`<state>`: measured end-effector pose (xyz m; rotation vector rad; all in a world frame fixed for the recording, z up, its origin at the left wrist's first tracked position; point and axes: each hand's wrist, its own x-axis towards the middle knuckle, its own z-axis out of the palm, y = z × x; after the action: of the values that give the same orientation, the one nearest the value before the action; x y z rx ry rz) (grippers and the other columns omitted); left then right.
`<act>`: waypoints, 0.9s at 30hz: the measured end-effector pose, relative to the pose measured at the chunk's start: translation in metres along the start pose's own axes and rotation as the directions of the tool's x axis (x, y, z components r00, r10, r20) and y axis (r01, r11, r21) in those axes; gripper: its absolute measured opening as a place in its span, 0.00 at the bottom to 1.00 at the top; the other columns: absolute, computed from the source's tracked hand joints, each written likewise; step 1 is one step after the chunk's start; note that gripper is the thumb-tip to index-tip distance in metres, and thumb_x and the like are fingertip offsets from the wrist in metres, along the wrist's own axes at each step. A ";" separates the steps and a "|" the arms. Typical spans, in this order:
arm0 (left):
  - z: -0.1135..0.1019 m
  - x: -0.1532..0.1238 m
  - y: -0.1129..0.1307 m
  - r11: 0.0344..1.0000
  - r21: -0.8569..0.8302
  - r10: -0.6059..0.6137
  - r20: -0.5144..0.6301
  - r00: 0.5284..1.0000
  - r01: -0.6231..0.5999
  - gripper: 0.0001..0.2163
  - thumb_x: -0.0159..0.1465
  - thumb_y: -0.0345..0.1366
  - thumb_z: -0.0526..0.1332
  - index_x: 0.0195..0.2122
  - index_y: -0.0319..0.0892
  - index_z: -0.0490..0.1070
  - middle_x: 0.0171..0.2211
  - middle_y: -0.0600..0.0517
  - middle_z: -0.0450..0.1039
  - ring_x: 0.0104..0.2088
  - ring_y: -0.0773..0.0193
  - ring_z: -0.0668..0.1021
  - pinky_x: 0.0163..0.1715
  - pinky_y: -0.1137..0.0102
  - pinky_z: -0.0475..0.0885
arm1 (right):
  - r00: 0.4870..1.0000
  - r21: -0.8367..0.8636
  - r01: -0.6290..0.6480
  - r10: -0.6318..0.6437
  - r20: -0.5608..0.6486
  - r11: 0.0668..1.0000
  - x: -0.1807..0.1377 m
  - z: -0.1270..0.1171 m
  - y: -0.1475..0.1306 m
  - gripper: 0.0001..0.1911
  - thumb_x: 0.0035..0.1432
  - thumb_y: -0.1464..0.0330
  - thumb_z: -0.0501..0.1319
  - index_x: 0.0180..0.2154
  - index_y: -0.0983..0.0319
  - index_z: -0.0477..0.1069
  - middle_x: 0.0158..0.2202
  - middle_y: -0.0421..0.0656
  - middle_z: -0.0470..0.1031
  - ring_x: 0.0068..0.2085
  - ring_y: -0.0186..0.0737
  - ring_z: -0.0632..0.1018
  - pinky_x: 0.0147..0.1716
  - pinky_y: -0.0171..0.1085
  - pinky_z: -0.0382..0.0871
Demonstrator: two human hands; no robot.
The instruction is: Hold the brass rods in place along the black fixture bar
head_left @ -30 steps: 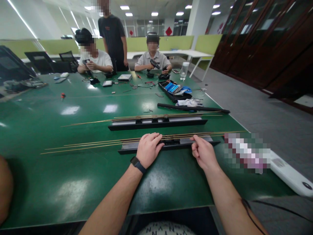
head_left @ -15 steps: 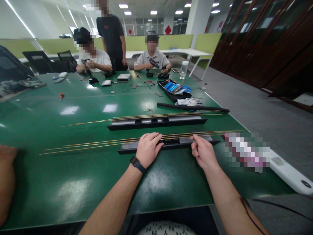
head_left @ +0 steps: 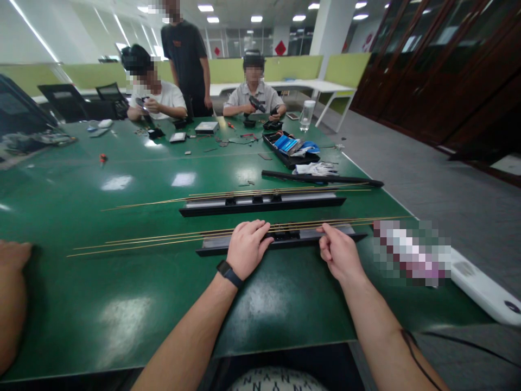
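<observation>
A long black rail [head_left: 244, 244] with a pale grey inner strip lies on the green table in front of me. Several thin gold-coloured rods [head_left: 142, 239] run lengthwise over it and reach past both ends. My left hand [head_left: 247, 247] is draped over the rail's middle left, fingers across the rods and thumb on the near side. Toward the rail's right end, my right hand [head_left: 337, 251] pinches at the rods, index finger extended and the other fingers curled. Black fittings [head_left: 285, 235] sit in the rail between my hands; my fingers partly cover the rods.
Behind lies a second rail [head_left: 262, 205] with more gold rods. Farther back are a black bar [head_left: 325, 179], white gloves [head_left: 315, 169] and a black tray [head_left: 291, 157]. A white device [head_left: 484, 288] lies at right. Another person's arm [head_left: 12, 304] rests at left; people work opposite.
My hands and the rods look almost unmoved; the view has shifted very slightly. At the left edge, the other person's hand shows a little more.
</observation>
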<state>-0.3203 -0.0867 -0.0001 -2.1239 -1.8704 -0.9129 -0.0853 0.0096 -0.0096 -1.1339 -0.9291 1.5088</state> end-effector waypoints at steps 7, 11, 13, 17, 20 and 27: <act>-0.001 0.001 0.000 1.000 -0.005 0.002 -0.003 1.000 -0.002 0.14 0.68 0.39 0.65 0.54 0.45 0.75 0.53 0.46 0.79 0.54 0.54 0.79 0.57 0.55 0.72 | 1.000 0.003 -0.007 0.007 0.000 1.000 0.001 0.000 0.000 0.19 0.53 0.55 0.72 0.34 0.64 0.75 0.15 0.36 0.67 0.11 0.25 0.59 0.10 0.27 0.45; -0.001 0.000 0.000 1.000 -0.012 -0.001 -0.001 1.000 0.001 0.14 0.68 0.39 0.65 0.54 0.46 0.75 0.53 0.46 0.79 0.55 0.54 0.79 0.57 0.55 0.72 | 1.000 0.004 -0.011 0.011 -0.001 1.000 0.000 0.000 -0.001 0.19 0.53 0.55 0.72 0.35 0.64 0.75 0.15 0.36 0.68 0.11 0.25 0.59 0.10 0.28 0.45; 0.000 0.000 0.000 1.000 -0.016 -0.001 -0.002 1.000 0.001 0.14 0.68 0.39 0.65 0.54 0.46 0.74 0.54 0.46 0.79 0.55 0.55 0.79 0.57 0.55 0.71 | 1.000 0.006 -0.012 0.012 -0.002 1.000 0.000 0.000 -0.001 0.19 0.53 0.55 0.72 0.35 0.64 0.76 0.15 0.36 0.68 0.11 0.25 0.59 0.10 0.27 0.45; 0.000 0.000 0.000 1.000 -0.015 0.000 0.002 1.000 0.000 0.14 0.69 0.39 0.65 0.55 0.45 0.74 0.54 0.46 0.79 0.55 0.55 0.79 0.58 0.55 0.71 | 1.000 0.007 -0.014 0.014 -0.005 1.000 -0.001 0.000 -0.002 0.19 0.53 0.56 0.72 0.35 0.65 0.76 0.15 0.36 0.67 0.11 0.25 0.59 0.10 0.27 0.45; 0.001 0.000 -0.001 1.000 -0.014 -0.003 0.000 1.000 0.003 0.14 0.69 0.39 0.65 0.55 0.45 0.74 0.54 0.46 0.79 0.55 0.55 0.79 0.57 0.55 0.71 | 1.000 0.005 -0.013 0.013 -0.004 1.000 -0.001 0.001 -0.002 0.18 0.53 0.55 0.72 0.34 0.64 0.76 0.15 0.36 0.67 0.11 0.25 0.59 0.10 0.27 0.45; 0.000 -0.001 -0.001 1.000 -0.016 -0.005 -0.003 1.000 0.005 0.14 0.69 0.40 0.64 0.55 0.46 0.74 0.53 0.46 0.79 0.55 0.54 0.79 0.57 0.55 0.71 | 1.000 0.006 -0.025 0.026 -0.006 1.000 -0.001 0.002 -0.003 0.20 0.52 0.54 0.73 0.34 0.64 0.75 0.15 0.35 0.67 0.11 0.25 0.58 0.09 0.27 0.45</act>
<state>-0.3210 -0.0868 -0.0010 -2.1262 -1.8737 -0.9345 -0.0865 0.0091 -0.0060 -1.1494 -0.9079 1.5268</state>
